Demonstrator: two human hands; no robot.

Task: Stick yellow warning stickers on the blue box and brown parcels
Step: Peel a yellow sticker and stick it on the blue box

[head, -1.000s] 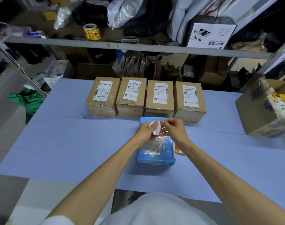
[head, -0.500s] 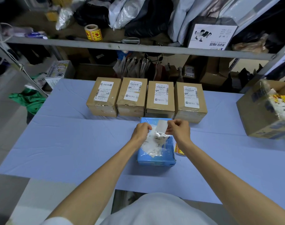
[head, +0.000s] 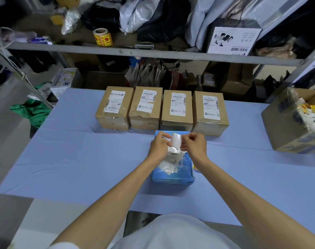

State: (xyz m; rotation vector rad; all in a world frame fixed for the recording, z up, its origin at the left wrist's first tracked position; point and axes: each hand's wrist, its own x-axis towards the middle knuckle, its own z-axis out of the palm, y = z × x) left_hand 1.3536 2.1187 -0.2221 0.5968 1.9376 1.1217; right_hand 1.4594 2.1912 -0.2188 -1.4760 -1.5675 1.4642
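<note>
The blue box lies on the blue tablecloth, directly in front of the row of four brown parcels. A wrinkled white label covers its top. Above its far end, the left hand and right hand each pinch one edge of a curled white sheet. A yellow sticker roll stands on the shelf behind.

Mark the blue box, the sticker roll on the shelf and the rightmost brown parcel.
blue box point(head: 173, 178): head view, on its near side wall.
sticker roll point(head: 102, 38): head view, on its yellow printed outer wrap.
rightmost brown parcel point(head: 209, 127): head view, on its near cardboard face.
</note>
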